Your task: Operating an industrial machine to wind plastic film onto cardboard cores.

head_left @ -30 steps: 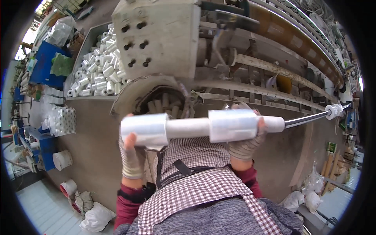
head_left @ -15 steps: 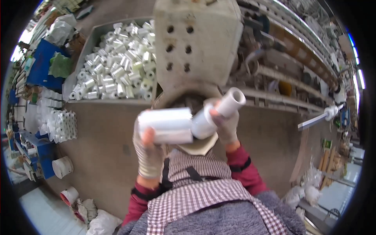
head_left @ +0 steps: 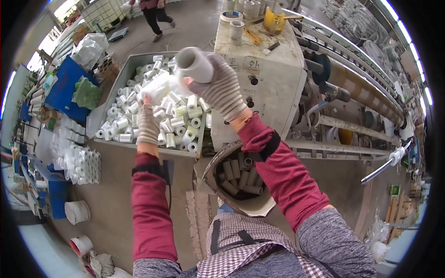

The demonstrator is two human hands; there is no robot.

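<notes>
Over the bin (head_left: 121, 74) at eleven o'clock, left hand (head_left: 149, 121) grasps a film roll (head_left: 155, 88); right hand (head_left: 221, 88) clenches a grey core (head_left: 194, 65), raised clear.

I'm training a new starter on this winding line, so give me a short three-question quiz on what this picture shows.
1. True or false: the right hand holds a roll with its hollow core end toward the camera.
2. What does the left hand hold up over the grey bin? A) a yellow tool B) a white roll C) a bucket
3. What lies in the round container just below the right forearm?

Key
1. True: it grips the grey-cored roll.
2. B, the white roll.
3. Brownish empty tubes.
</notes>
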